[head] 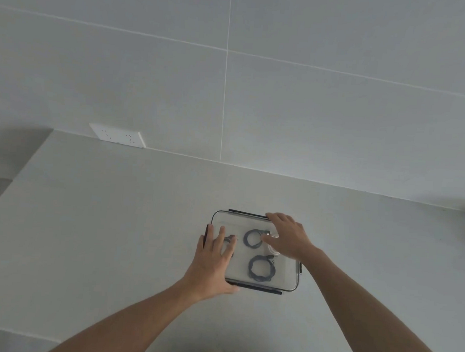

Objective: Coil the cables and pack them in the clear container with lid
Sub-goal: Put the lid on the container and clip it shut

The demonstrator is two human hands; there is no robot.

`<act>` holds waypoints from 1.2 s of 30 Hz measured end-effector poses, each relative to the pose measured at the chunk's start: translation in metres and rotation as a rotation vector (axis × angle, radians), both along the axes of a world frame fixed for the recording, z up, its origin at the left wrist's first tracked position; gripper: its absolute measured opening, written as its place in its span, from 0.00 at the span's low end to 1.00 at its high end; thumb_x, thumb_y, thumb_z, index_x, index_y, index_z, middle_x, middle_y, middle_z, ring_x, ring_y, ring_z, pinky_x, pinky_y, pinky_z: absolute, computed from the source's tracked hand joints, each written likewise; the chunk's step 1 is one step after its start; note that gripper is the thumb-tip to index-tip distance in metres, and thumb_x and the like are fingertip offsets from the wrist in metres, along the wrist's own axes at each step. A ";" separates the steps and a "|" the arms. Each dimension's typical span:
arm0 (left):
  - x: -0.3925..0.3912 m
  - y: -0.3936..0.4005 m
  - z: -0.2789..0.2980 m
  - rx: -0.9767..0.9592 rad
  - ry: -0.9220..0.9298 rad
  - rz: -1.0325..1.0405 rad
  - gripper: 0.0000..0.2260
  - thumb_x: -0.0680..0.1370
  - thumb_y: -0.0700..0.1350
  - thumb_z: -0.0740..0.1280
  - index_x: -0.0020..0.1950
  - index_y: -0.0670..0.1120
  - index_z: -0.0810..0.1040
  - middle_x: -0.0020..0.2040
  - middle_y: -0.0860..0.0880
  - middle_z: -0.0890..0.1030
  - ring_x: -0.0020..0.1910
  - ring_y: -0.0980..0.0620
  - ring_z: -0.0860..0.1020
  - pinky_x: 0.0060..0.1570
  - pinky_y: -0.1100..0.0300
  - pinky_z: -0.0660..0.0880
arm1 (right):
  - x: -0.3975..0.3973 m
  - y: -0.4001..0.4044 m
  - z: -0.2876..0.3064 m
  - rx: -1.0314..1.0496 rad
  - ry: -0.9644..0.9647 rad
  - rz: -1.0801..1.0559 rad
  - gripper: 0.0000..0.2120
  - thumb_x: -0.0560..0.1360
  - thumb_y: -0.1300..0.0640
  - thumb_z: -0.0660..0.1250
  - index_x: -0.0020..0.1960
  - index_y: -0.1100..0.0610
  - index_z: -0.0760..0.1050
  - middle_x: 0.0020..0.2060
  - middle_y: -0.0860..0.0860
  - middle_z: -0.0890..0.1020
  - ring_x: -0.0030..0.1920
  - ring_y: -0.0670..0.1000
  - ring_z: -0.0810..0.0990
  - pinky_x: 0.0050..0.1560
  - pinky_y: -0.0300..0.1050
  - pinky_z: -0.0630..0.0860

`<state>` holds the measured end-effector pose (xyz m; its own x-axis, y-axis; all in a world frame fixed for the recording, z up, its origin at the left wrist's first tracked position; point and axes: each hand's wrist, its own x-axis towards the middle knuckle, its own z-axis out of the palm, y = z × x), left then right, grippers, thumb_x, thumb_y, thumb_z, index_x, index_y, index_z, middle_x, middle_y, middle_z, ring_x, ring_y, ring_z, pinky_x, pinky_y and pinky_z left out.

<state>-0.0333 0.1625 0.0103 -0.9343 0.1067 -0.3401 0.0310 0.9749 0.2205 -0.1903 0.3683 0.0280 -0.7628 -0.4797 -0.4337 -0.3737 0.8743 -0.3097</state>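
Observation:
A clear container [287,281] with dark clasps along its edges sits on the white counter, and a clear lid [234,222] lies on top of it. Through the lid I see two dark coiled cables, one in the middle [252,238] and one nearer me [261,268]. A third coil is partly hidden under my left hand [212,264], which lies flat on the lid's left side with fingers spread. My right hand [287,237] rests flat on the lid's far right part, fingers apart. Neither hand grips anything.
The white counter [113,236] runs left to an edge and back to a tiled wall. A white double socket [117,135] is on the wall at the back left. A pale garment shows at the bottom edge.

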 end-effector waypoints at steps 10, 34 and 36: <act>0.005 0.008 -0.017 -0.022 0.070 0.018 0.56 0.56 0.71 0.74 0.79 0.47 0.64 0.79 0.34 0.63 0.78 0.26 0.56 0.69 0.32 0.67 | -0.010 -0.006 -0.002 0.025 -0.054 -0.005 0.32 0.79 0.39 0.64 0.78 0.50 0.63 0.75 0.49 0.70 0.74 0.55 0.66 0.73 0.57 0.62; -0.030 -0.008 0.007 0.702 -0.004 0.687 0.46 0.73 0.49 0.78 0.83 0.49 0.52 0.79 0.47 0.64 0.77 0.49 0.64 0.74 0.57 0.62 | 0.089 0.048 -0.016 -0.671 -0.257 -1.044 0.14 0.83 0.51 0.64 0.67 0.53 0.74 0.45 0.54 0.83 0.46 0.56 0.83 0.52 0.53 0.85; -0.056 -0.009 0.013 0.652 -0.034 0.673 0.46 0.74 0.51 0.77 0.84 0.48 0.51 0.79 0.46 0.63 0.78 0.48 0.64 0.73 0.57 0.62 | 0.063 0.046 -0.017 -0.608 -0.218 -1.039 0.15 0.82 0.50 0.63 0.65 0.54 0.76 0.41 0.52 0.81 0.43 0.55 0.81 0.54 0.60 0.83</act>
